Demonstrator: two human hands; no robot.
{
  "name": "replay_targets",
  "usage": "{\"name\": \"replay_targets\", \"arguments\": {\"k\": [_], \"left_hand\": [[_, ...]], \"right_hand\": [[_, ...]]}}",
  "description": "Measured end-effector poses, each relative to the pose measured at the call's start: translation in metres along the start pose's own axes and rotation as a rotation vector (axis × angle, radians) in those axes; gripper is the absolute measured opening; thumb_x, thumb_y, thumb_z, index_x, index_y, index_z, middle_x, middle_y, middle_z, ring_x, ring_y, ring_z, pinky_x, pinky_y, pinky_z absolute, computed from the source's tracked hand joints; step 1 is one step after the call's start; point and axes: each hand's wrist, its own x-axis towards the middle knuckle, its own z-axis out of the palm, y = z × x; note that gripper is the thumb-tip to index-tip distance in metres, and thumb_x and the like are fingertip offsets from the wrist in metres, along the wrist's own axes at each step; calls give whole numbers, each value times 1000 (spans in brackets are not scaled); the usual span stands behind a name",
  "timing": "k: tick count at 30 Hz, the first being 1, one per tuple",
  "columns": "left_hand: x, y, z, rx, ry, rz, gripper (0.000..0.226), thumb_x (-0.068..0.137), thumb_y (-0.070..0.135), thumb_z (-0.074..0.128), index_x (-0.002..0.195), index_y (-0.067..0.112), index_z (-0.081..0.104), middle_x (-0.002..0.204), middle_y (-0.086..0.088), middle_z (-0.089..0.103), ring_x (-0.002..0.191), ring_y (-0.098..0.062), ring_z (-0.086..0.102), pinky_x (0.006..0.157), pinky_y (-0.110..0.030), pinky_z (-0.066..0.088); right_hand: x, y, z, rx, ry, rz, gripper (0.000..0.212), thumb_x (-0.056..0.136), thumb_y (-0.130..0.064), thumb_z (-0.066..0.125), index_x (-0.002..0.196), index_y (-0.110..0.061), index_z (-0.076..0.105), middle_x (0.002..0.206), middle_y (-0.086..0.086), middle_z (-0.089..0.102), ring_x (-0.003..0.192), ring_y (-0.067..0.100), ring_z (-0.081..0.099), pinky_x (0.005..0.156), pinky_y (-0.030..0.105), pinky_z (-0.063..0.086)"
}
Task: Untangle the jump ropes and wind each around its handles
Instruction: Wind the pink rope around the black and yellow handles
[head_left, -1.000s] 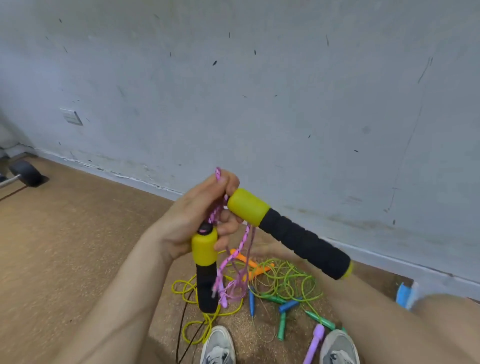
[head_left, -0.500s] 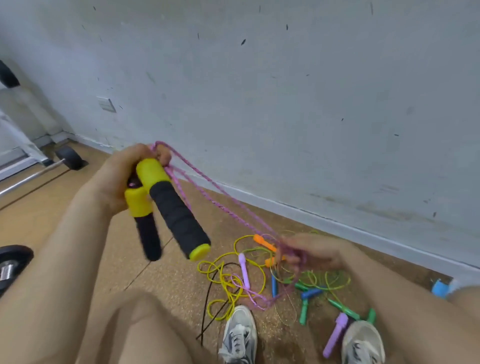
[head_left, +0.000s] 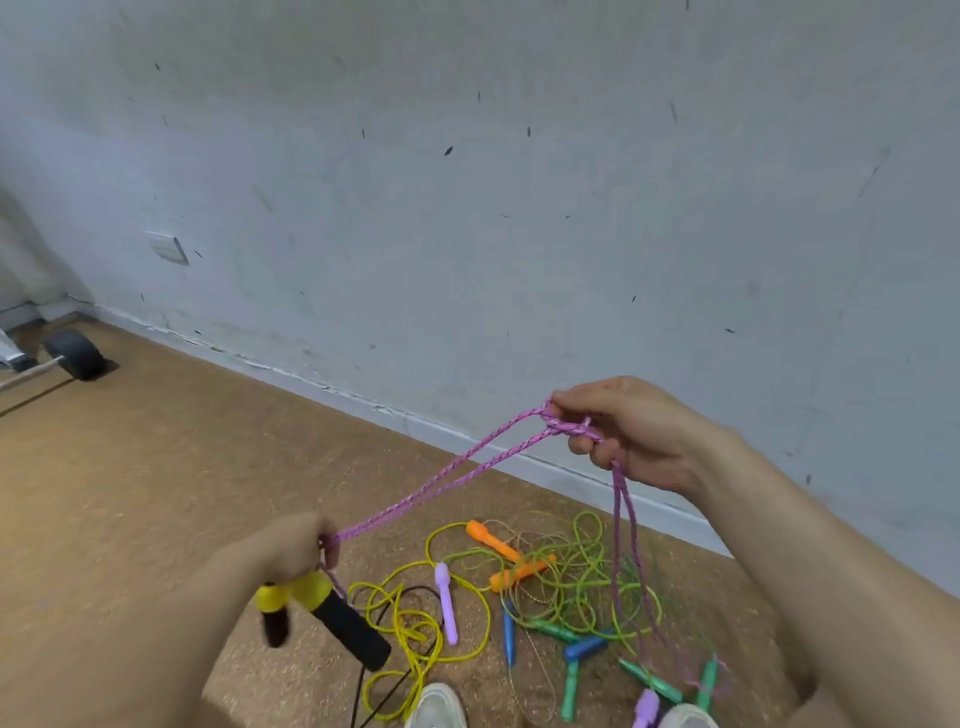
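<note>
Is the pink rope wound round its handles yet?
No, unwound. The pink rope stretches from the left hand up to the right hand, then hangs down loose.

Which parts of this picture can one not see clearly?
- Head view: tops of the yellow-and-black handles, hidden inside the left hand.
- Head view: pink rope hanging loop, blurred low over the floor pile.
- Head view: rope strands inside the right hand, hidden by its fingers.
- Head view: white shoes, cut off by the bottom edge.
</note>
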Motion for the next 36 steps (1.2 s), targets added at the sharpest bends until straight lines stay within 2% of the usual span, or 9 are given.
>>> {"name": "replay_targets", "arguments": {"k": [3, 8, 11, 18, 23, 26, 29, 34, 36], "left_hand": [[-1, 13, -3, -96, -66, 78, 28, 78, 7, 47, 95, 17, 66, 95, -5, 65, 88, -21, 61, 72, -21, 46], [-57, 89, -65, -1310, 210, 350, 18, 95, 18, 54, 91, 6, 67, 75, -8, 60, 62, -14, 55, 57, -26, 50], [-78, 125, -81, -1384, 185, 498, 31, 85, 36, 62, 93, 7, 70, 73, -6, 58, 59, -11, 52, 55, -25, 48], [-71, 141, -70, -1350, 260, 484, 20, 70, 27, 78, 77, 11, 70, 65, 1, 62, 59, -6, 51, 58, -21, 37], [-73, 160, -59, -1864, 110, 526, 22, 79, 3, 55, 58, 9, 59, 64, -8, 58, 66, -18, 58, 62, -26, 52], [-75, 167, -54, -1803, 248, 524, 11, 64, 1, 58, 60, 7, 50, 58, -11, 61, 58, -19, 65, 55, -25, 53], [-73, 166, -52, -1735, 363, 466, 23, 73, -1, 62, 65, 12, 45, 51, -4, 46, 44, -17, 40, 44, -20, 36], [-63, 136, -56, -838, 723, 289, 24, 90, 30, 60, 71, 19, 52, 43, 9, 43, 45, -14, 36, 51, -30, 28], [-63, 123, -63, -773, 765, 208, 30, 91, 33, 57, 66, 17, 53, 42, 8, 43, 42, -10, 35, 49, -29, 28]], "right_hand": [[1, -2, 16, 60, -70, -12, 22, 95, -10, 54, 87, 3, 69, 74, 10, 56, 51, 14, 51, 36, 16, 36], [9, 1, 43, -103, -190, -56, 19, 96, -9, 54, 100, 0, 71, 79, 10, 62, 58, 18, 67, 41, 17, 45], [14, 9, 56, -177, -209, -109, 17, 96, -13, 56, 102, -6, 70, 80, 6, 67, 57, 15, 67, 41, 17, 43], [6, 4, 54, -532, -156, -230, 16, 96, -14, 58, 100, -5, 71, 75, 10, 56, 44, 9, 43, 43, 18, 32], [6, 1, 43, -787, -62, -288, 11, 91, -15, 64, 83, -12, 71, 70, 4, 58, 44, 11, 42, 47, 22, 35], [7, 2, 35, -1034, -5, -287, 14, 91, -21, 64, 82, -13, 72, 71, 2, 65, 43, 1, 48, 50, 14, 37], [5, 1, 23, -959, -34, -200, 16, 91, -22, 65, 81, -10, 71, 62, 9, 62, 47, 10, 52, 50, 20, 42], [0, -7, -6, -796, 23, -112, 16, 94, -11, 61, 86, -4, 72, 51, 4, 55, 44, 10, 52, 46, 19, 42], [2, -6, -20, -606, 162, -125, 23, 96, -13, 56, 78, -4, 66, 49, 1, 41, 37, 8, 40, 38, 17, 30]]}}
